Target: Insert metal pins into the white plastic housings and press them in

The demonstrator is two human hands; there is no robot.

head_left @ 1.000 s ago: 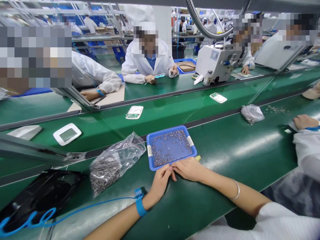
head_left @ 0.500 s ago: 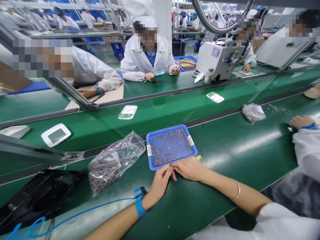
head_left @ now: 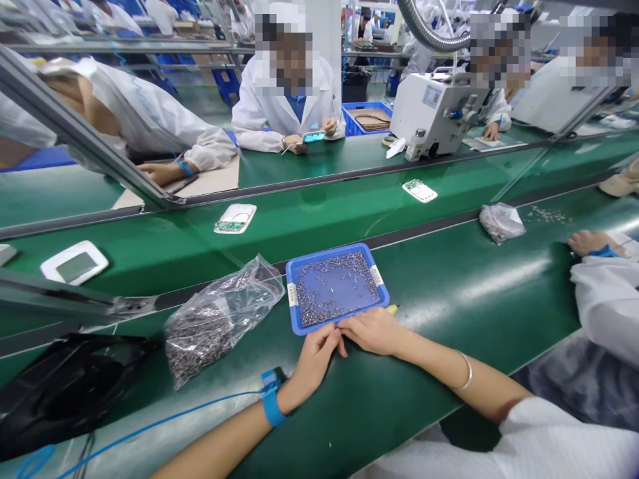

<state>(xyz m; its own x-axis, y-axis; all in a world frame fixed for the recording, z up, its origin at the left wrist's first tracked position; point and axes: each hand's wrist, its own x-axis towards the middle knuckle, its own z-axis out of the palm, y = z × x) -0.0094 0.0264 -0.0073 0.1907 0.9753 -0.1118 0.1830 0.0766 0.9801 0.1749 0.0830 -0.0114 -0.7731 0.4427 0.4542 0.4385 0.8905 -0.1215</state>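
Note:
My left hand (head_left: 315, 356), with a blue wrist strap (head_left: 272, 399), and my right hand (head_left: 372, 330), with a silver bangle (head_left: 468, 371) on the forearm, meet at the near rim of a blue tray (head_left: 294, 319). The fingers of both are closed and pressed together at the tips; whatever they hold, if anything, is hidden. Small screws (head_left: 319, 303) lie scattered in the tray, thickest along its sides. Partly behind my right hand, a yellow-green object (head_left: 392, 310) shows at the tray's corner. Left of the tray lies a clear plastic bag (head_left: 200, 339) full of similar small metal pieces.
A black object (head_left: 74, 392) lies at the left. Beyond the tray, a green conveyor belt (head_left: 309, 223) carries a white device with a screen (head_left: 74, 263) and white housings with circuit boards (head_left: 235, 218). Co-workers sit opposite and at right, near a smaller bag (head_left: 500, 223).
The white device and housings have shifted left along the belt relative to the tray. A co-worker opposite has brought a second hand to a held device. My hands keep their place at the tray.

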